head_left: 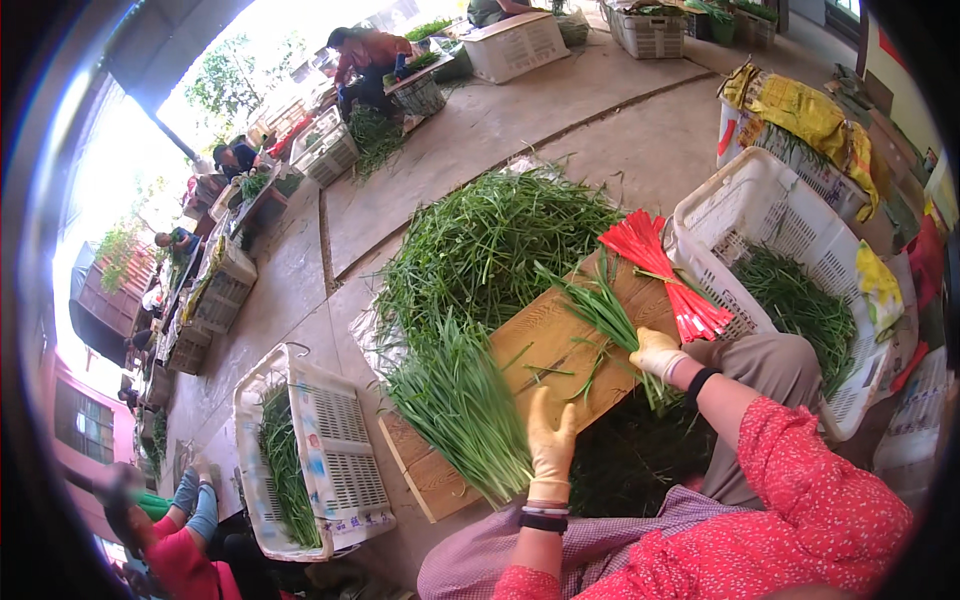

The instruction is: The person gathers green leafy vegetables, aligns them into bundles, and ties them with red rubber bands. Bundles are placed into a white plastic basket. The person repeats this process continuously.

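My right hand (657, 355), in a pale glove, is closed around a small bunch of long green chives (603, 308) above the wooden board (640, 290). My left hand (551, 440), gloved too, is raised near the board's front edge with thumb and fingers apart and nothing in it. Just left of it lies a thick, combed-out pile of chives (455, 410) on the board. A few loose stalks (550, 371) are scattered in the middle. At the far right corner rests a fan of red strips (665, 275).
Beyond the board rises a big tangled heap of chives (490, 245). White plastic crates stand to the left (345, 450) and right (775, 200), both holding greens. A yellow sack (800, 110) covers another crate. Several people (370, 65) work farther off; one sits at the lower left.
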Demonstrator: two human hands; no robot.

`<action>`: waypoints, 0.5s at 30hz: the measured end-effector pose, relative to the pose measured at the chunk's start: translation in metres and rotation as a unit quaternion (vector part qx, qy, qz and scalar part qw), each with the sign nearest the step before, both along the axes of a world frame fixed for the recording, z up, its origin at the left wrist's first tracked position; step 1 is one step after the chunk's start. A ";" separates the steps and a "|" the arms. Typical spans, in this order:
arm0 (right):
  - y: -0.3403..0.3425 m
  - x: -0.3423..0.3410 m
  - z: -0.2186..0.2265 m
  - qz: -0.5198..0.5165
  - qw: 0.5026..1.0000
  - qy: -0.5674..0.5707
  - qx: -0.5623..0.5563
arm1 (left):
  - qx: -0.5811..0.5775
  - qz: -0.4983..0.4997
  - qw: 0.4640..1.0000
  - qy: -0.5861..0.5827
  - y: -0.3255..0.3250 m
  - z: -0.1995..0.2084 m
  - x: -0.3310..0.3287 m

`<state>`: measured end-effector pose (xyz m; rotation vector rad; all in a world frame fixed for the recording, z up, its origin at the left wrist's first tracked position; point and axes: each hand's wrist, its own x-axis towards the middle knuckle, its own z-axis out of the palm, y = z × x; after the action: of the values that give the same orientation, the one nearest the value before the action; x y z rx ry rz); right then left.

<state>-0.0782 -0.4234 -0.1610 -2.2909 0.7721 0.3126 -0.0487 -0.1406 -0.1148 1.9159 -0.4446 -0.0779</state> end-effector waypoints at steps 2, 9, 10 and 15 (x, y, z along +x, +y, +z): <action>0.005 -0.008 0.025 -0.046 0.917 0.040 0.395 | -0.032 -0.017 0.990 0.138 0.000 -0.010 -0.011; 0.049 -0.051 0.018 -0.086 0.680 0.053 0.726 | -0.191 -0.047 0.818 0.541 0.000 -0.036 -0.026; 0.060 -0.053 0.024 -0.074 0.687 0.065 0.720 | -0.201 -0.048 0.826 0.525 -0.001 -0.032 -0.030; 0.103 -0.065 0.044 0.135 0.901 0.043 0.410 | -0.307 -0.033 0.794 0.524 -0.007 -0.066 -0.030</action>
<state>-0.1432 -0.3207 -0.1173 -1.5685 0.2609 0.7158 -0.0790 -0.1480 -0.1811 0.9706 0.2245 -0.8879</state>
